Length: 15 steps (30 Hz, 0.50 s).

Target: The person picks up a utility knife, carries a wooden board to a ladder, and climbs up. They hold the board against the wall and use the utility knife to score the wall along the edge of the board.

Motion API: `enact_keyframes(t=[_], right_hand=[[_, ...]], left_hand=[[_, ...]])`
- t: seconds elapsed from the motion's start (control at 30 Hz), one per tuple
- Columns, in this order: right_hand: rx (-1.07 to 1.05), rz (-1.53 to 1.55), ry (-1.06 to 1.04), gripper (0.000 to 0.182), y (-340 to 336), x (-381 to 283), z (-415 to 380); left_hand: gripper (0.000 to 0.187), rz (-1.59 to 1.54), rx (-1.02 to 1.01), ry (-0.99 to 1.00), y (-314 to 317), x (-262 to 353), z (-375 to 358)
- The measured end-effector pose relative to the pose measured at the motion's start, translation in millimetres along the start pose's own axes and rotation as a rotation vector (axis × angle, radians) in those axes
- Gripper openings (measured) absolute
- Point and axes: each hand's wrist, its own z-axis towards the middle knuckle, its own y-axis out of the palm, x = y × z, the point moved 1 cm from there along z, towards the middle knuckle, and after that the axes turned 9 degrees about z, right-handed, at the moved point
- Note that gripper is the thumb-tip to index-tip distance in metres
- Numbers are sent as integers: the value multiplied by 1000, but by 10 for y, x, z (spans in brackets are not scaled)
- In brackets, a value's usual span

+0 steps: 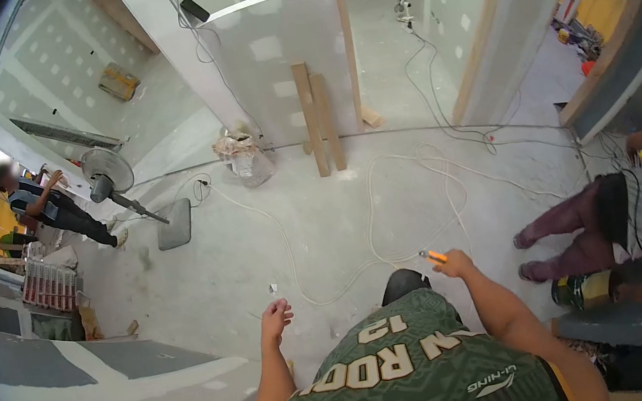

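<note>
An orange utility knife (432, 257) is gripped in my right hand (454, 264), its dark tip pointing forward and left. My left hand (276, 318) is held out over the floor with its fingers curled; whether something small is between them I cannot make out. A small white scrap (273, 289) shows just beyond its fingertips. Below both hands, a pale cable (295, 264) lies looped across the concrete floor.
Two wooden boards (311, 119) lean on the wall beside a plastic bag (243, 159). A standing fan (108, 172) is at left, near a person (48, 204). Another person (574, 229) stands at right by a bucket (584, 291). Dark cables (450, 119) cross the doorway.
</note>
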Motion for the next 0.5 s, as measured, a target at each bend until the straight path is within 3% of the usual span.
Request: enact_keyframes(t=[0.13,0.2,0.3,0.33,0.37,0.43,0.5], right_hand=[[-52,-28,-65,58,-802,-718,1315],[-61,-101,-146,51,-1138,-1130,2169],[66,-61,-361,45,-1635,-1978,3491],[61,-58,-368,46,-1908,-2368,3867],[47,-49,-369,48,-2113,-2741,4142],[148,-18,-437,49,-2412,-3324,4928],[145,173,-438,50,-2804,-3881,5546]], left_hand=[[37,-92,93,164,-402,633,205],[35,-188,252,75,-590,575,216],[35,-393,494,-135,-718,-199,239],[41,-438,569,-73,-684,-714,239],[46,-655,442,-228,-758,-1175,169],[46,-504,512,-508,-140,-885,-32],[47,-399,411,-660,309,-354,76]])
